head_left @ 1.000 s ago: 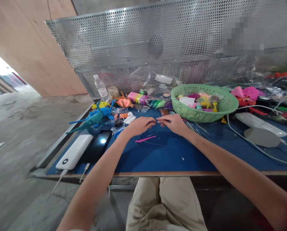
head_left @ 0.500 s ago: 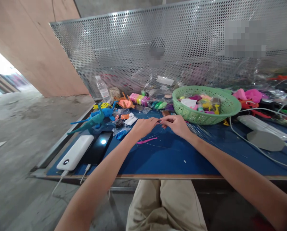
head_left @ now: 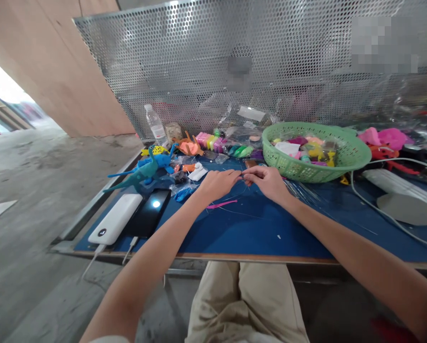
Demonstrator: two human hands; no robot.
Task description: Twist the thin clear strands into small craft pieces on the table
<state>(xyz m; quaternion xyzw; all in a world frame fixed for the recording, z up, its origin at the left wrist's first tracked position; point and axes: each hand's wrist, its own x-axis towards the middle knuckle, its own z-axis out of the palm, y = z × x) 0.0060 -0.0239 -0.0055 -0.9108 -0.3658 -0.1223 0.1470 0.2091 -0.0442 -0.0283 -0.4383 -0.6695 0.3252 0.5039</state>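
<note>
My left hand and my right hand meet fingertip to fingertip above the blue table mat. Both are closed in a pinch. What lies between the fingers is too small and hidden to name, though thin wire-like strands show just below them. On the mat under my left hand lies a pink strip with a small loop at one end. A bundle of thin wires rests to the right of my right hand, in front of the green basket. A brown piece sits just behind my fingers.
Blue and teal dinosaur figures, a white power bank and a black phone occupy the left side. Behind stand a plastic bottle, colored clay packs and a perforated metal panel. A white cable curves at right.
The view has shifted slightly, so most things sit a little to the right and higher. Both hands stay pinched together in nearly the same place over the mat.
</note>
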